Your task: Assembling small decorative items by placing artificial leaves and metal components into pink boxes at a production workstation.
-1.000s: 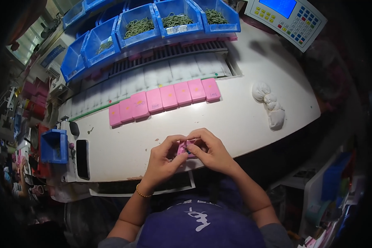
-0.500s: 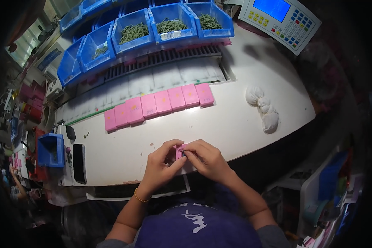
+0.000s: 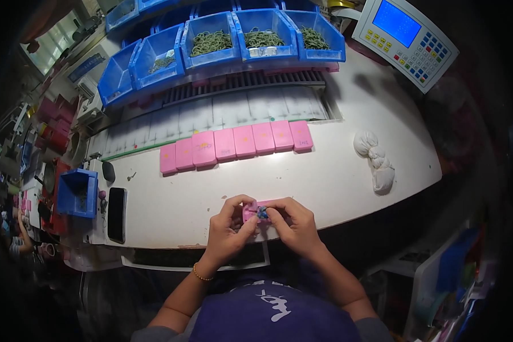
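White worktable [image 3: 325, 182] in dim room, pale window [image 3: 50, 27] upper left.

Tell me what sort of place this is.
Probably a small-parts workshop: blue bins holding greenish pieces, a row of pink blocks lined up on the worktable, and a keypad control panel.

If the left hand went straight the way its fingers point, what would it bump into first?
First the small pink piece, which the left hand seems to be touching; just past it come blue-green bits, then probably the right hand, though depth is unclear.
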A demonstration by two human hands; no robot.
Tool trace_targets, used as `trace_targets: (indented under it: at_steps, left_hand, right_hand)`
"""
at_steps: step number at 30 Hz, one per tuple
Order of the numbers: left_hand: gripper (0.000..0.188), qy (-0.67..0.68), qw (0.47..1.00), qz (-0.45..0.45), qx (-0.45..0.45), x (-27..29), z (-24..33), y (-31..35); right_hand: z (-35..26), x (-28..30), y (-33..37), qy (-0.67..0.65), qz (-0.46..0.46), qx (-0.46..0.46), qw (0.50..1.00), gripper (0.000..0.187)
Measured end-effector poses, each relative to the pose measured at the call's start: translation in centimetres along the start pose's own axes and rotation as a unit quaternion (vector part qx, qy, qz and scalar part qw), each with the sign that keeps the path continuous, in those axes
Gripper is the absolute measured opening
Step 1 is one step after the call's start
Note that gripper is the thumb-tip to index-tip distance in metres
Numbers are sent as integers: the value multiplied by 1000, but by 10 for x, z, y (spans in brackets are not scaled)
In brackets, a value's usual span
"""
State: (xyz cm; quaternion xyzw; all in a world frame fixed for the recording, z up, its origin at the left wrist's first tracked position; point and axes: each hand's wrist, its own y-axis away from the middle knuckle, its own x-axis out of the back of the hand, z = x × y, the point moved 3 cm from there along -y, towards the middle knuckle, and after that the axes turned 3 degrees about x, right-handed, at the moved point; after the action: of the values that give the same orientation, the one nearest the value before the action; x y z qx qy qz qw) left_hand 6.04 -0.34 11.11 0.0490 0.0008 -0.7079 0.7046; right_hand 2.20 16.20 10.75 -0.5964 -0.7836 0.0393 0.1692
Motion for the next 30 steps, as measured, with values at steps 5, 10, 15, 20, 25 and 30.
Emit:
trace_targets:
  at_steps: [5, 10, 15, 20, 25, 30]
  left_hand:
    - [34, 36, 999, -26, 5, -3, -5, -3]
    - [34, 51, 998, -26, 26, 0, -13, -3]
    - [36, 116, 991, -46, 56, -3, -20, 0]
    - [36, 142, 988, -52, 42, -2, -20, 0]
    - [36, 161, 986, -40, 35, 2, -20, -1]
    - [34, 146, 988, -48, 34, 0, -21, -3]
  right_hand:
    - [4, 0, 1, 16, 0, 15, 1000, 10]
    - [7, 0, 4, 26, -4, 10, 1000, 11]
    - [5, 1, 8, 18, 2, -19, 1000, 9]
    - [9, 1, 9, -15, 10, -32, 999, 9]
    - [10, -3, 4, -33, 12, -37, 999, 10]
    - [7, 1, 3, -16, 4, -38, 999, 10]
